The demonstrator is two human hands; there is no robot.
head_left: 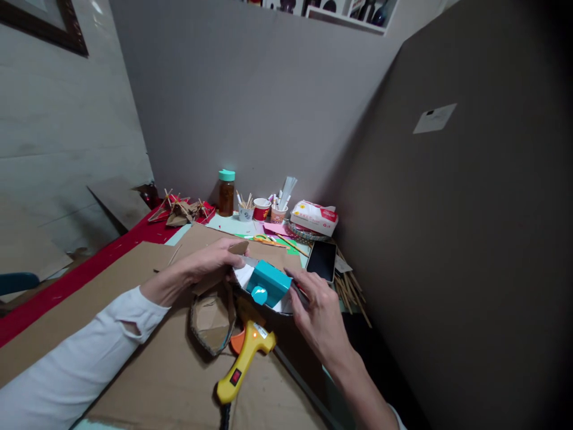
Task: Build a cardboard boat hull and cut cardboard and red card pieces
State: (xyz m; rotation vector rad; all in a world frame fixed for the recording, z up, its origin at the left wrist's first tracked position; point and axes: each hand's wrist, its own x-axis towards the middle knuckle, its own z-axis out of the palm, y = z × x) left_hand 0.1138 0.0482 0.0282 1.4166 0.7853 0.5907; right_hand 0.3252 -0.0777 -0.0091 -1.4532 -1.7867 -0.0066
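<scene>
Both hands meet over the middle of the table [147, 382], holding a small paper model [265, 285]: a white folded base with a teal box on top that has a round teal knob on its near face. The left hand [213, 261] is closed on the model's left end, thumb and fingers pinching the white paper and a scrap of cardboard. The right hand [316, 312] grips the right end, fingers curled round the edge; something thin with a red part lies along its fingers, too hidden to name. The model is held above the cardboard sheet [134, 280], not resting on it. Its long axis runs left to right between the hands, dipping slightly to the right, and the knob points toward the person.

Just beneath the model, a yellow glue gun [244, 361] stands on the sheet, nozzle up toward the model, handle pointing to the near edge. A cardboard shell [212, 319] lies just left of the gun.

A dark board [447, 239] walls off the right edge close to the right hand, leaving little room there. At the far edge, against the grey wall, stand a bottle [226, 192], cups [262, 209] with sticks, and a tissue pack [314, 217]; a phone [322, 260] lies just beyond the right hand. To the left, the sheet is bare as far as the red strip [80, 275] along the left edge.
</scene>
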